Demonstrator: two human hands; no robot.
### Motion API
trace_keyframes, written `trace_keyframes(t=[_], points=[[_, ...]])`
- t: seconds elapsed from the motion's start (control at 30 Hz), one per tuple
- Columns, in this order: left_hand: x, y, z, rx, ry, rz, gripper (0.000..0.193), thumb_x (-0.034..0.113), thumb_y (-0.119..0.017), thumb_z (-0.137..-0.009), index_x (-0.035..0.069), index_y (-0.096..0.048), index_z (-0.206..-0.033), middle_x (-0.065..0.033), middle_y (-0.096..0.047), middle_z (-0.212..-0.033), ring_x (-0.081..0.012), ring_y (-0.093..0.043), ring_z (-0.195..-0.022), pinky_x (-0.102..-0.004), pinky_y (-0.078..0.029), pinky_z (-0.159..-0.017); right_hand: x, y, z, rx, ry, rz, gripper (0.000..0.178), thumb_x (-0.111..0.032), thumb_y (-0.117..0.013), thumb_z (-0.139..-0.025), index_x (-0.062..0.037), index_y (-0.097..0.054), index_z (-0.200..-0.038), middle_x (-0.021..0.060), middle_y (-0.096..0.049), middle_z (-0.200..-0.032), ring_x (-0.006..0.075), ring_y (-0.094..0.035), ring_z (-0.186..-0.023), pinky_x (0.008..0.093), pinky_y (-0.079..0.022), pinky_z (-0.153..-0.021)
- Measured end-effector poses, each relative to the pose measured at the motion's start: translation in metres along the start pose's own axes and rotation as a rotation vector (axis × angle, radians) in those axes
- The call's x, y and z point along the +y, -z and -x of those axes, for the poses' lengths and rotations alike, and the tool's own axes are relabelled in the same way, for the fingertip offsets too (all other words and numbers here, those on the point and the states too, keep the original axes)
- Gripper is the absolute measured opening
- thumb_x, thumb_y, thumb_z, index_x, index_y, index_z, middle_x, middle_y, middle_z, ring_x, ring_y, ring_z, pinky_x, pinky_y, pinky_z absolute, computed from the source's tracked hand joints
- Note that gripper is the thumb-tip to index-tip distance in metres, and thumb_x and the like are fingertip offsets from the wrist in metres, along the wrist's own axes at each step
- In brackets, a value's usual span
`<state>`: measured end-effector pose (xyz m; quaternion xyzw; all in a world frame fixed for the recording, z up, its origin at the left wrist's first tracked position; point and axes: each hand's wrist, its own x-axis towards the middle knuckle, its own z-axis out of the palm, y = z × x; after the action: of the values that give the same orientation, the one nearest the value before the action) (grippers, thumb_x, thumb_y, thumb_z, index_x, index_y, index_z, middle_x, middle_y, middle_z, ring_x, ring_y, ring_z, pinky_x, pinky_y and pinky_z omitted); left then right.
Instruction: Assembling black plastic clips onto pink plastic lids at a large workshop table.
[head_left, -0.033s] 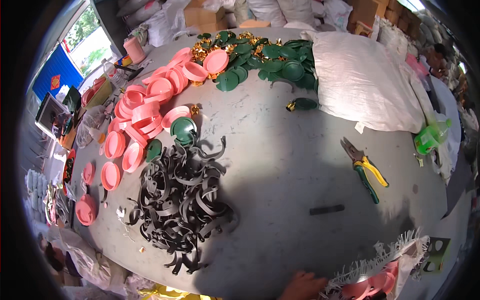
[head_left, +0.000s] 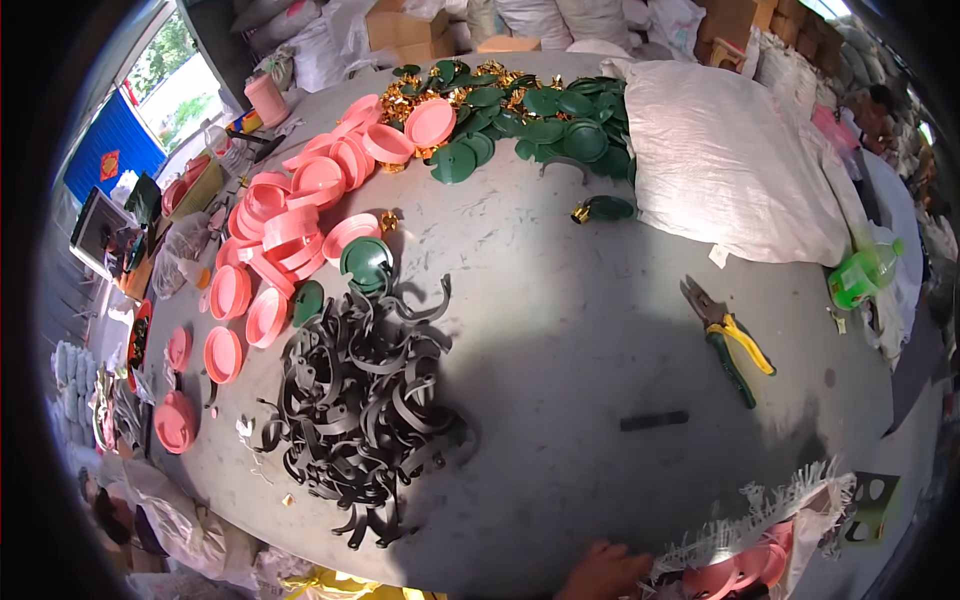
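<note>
At the lower edge, in shadow, my left hand [head_left: 605,572] shows only in part. Its fingers are curled at the frayed rim of a white woven sack [head_left: 722,546], and the picture's edge cuts off the wrist. Pink round plastic lids [head_left: 745,570] lie inside that sack. My right hand is out of view. Up the table from the hand lies a flat black strip [head_left: 654,420]. Beyond it are pliers [head_left: 728,338] with yellow and green handles, their jaws pointing away. A large heap of curved black plastic strips [head_left: 365,410] spreads to the left.
Pink round lids [head_left: 290,228] are piled at the left, behind the black heap. Green discs [head_left: 585,140] and gold tinsel [head_left: 490,75] cover the far side. A stuffed white sack [head_left: 730,160] takes up the far right, with a green bottle [head_left: 865,275] at the table's edge.
The view has shifted very slightly. My left hand stays at the sack's rim, and the things on the table lie as before.
</note>
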<state>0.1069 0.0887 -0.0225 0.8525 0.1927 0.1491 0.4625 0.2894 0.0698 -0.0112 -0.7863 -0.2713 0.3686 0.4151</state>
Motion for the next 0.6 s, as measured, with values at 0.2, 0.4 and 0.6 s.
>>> trace_keyframes(t=[0.2,0.4,0.6], points=[[-0.032,-0.041,0.011,-0.085,0.220,0.247,0.033,0.027,-0.066,-0.062,0.013,-0.054,-0.090,-0.0049,-0.053,-0.074,-0.0249,-0.050,-0.082,-0.0392,-0.036,-0.076,0.074,0.047,0.022,0.313,-0.351,-0.326,0.019,-0.024,-0.051,-0.086,-0.0056,-0.054,-0.092,0.0074,-0.056,-0.078,0.0222,-0.055,-0.071,0.0293,-0.046,-0.066],[0.006,-0.001,-0.004,-0.189,0.154,-0.195,0.041,0.036,-0.066,-0.069,0.011,-0.059,-0.101,-0.0094,-0.060,-0.094,-0.0316,-0.052,-0.088,-0.0481,-0.037,-0.079,0.096,0.113,0.105,0.597,-0.485,-0.310,0.019,-0.023,-0.050,-0.087,-0.0052,-0.056,-0.092,0.0082,-0.058,-0.082,0.0219,-0.055,-0.076,0.0309,-0.046,-0.068],[0.009,0.002,-0.030,-0.407,0.004,-0.576,0.040,0.042,-0.066,-0.069,0.011,-0.062,-0.094,-0.0077,-0.062,-0.082,-0.0304,-0.055,-0.082,-0.0472,-0.036,-0.077,0.113,0.155,0.155,0.722,-0.143,0.798,0.031,-0.015,-0.058,-0.075,-0.0069,-0.057,-0.106,0.0138,-0.058,-0.108,0.0346,-0.051,-0.101,0.0425,-0.038,-0.091]])
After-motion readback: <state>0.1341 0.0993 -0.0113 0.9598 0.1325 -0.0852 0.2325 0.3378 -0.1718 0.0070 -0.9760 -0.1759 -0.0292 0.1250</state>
